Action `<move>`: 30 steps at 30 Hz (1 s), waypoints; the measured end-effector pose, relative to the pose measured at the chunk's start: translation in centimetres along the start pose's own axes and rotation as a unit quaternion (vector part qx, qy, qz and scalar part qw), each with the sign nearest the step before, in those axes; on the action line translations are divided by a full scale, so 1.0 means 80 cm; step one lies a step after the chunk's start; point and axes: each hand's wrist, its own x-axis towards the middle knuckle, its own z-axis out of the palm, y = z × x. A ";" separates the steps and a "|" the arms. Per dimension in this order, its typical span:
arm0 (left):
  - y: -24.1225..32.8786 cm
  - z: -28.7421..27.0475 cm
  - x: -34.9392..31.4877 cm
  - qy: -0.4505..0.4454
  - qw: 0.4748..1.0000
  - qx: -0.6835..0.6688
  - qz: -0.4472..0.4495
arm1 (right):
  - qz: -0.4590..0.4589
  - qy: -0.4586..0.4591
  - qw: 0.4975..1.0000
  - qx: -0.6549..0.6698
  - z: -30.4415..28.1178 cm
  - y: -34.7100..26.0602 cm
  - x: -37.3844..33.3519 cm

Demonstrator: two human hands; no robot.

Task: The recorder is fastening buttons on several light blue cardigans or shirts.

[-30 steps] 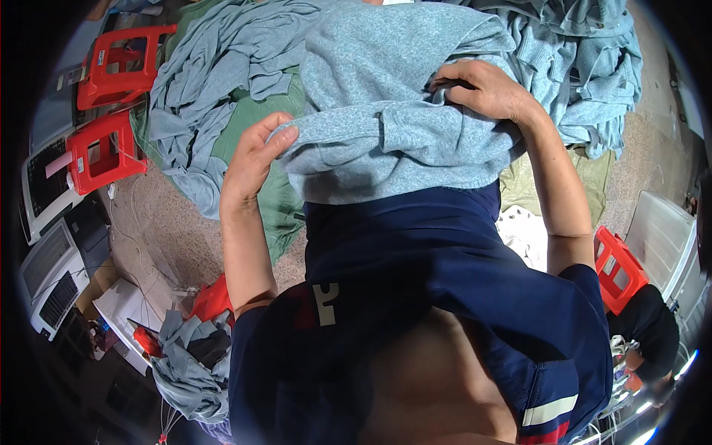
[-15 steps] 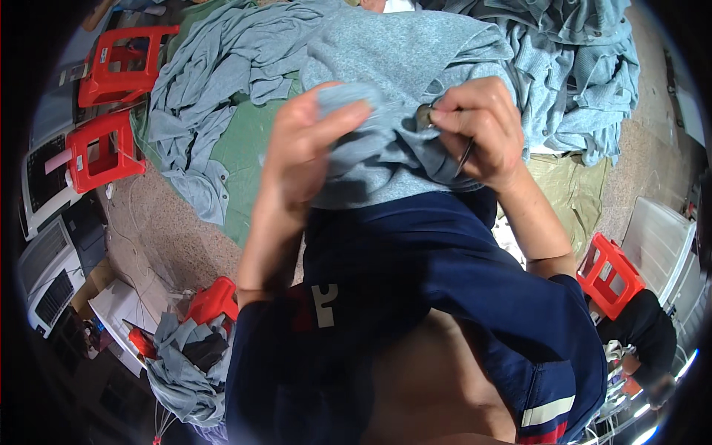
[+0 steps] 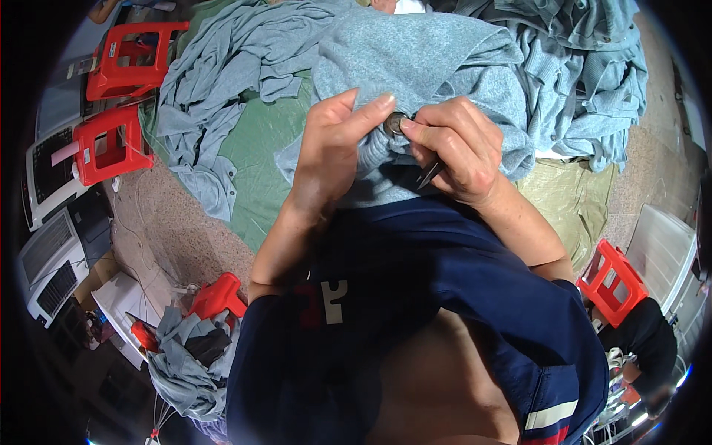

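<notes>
A light grey-blue knit garment (image 3: 400, 63) is bunched over my lap and the pile in front of me. My left hand (image 3: 330, 144) pinches a gathered fold of it, thumb stretched toward the right hand. My right hand (image 3: 463, 148) is closed around dark thread snips (image 3: 429, 175), whose pointed tips stick out below the fingers. A round dark piece (image 3: 395, 124) shows between the right thumb and forefinger, close to the left thumb tip; whether it belongs to the snips or the garment, I cannot tell. The fingers hide most of the fold.
More grey-blue knits (image 3: 222, 81) lie at the left on a green sheet (image 3: 271, 141), and a heap (image 3: 593, 89) rises at the right. Red stools (image 3: 111, 144) stand at the left, another red stool (image 3: 612, 282) at the right. A person in black (image 3: 645, 337) is at the lower right.
My left hand, blurred before, has moved slightly right and is now steady. The right hand has moved left with the snips, so both hands are closer together at the fold.
</notes>
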 end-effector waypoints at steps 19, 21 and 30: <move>-0.012 -0.019 -0.006 -0.029 0.896 0.365 0.251 | 0.437 -0.148 0.835 0.301 -0.002 0.002 -0.010; -0.016 -0.020 -0.004 -0.021 0.898 0.357 0.256 | 0.435 -0.135 0.825 0.335 -0.003 0.005 -0.012; -0.025 -0.026 0.002 -0.063 0.850 0.359 0.379 | 0.442 -0.130 0.814 0.354 -0.007 0.003 -0.010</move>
